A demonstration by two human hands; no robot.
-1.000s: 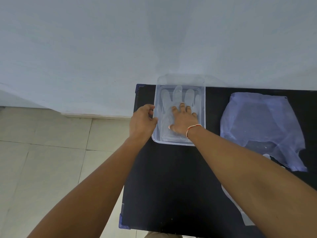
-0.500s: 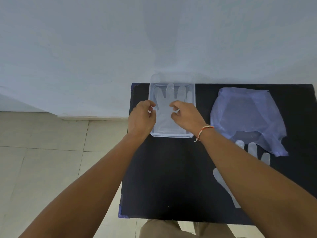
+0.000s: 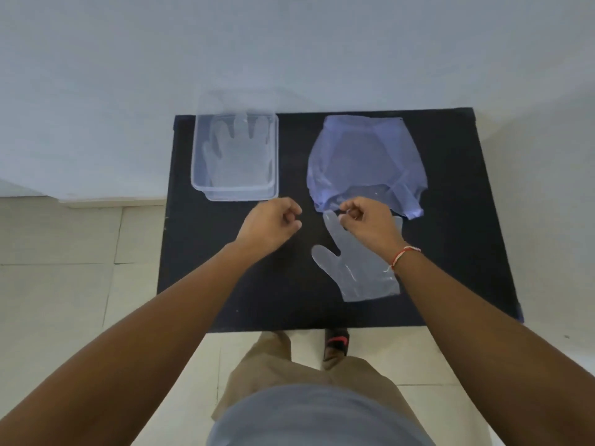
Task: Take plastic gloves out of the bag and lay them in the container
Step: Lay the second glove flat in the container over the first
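Note:
A clear plastic container (image 3: 197, 183) stands at the table's back left, with one clear plastic glove (image 3: 240, 151) lying flat inside, fingers toward the wall. A bluish translucent bag (image 3: 363, 152) lies at the back right, its mouth toward me. A second plastic glove (image 3: 354, 268) lies flat on the table just in front of the bag. My right hand (image 3: 368, 225) covers this glove's finger ends, thumb and forefinger pinched together there. My left hand (image 3: 270, 225) hovers between container and glove, fingers loosely curled and holding nothing.
The black table (image 3: 257, 300) stands against a pale wall, with tiled floor to its left and front. A transparent lid (image 3: 225, 101) leans behind the container. My legs and one sandalled foot (image 3: 336, 344) are at the table's front edge.
Both hands have left the container and moved right and toward me. The right hand now sits on the loose glove by the bag. The view has tilted down.

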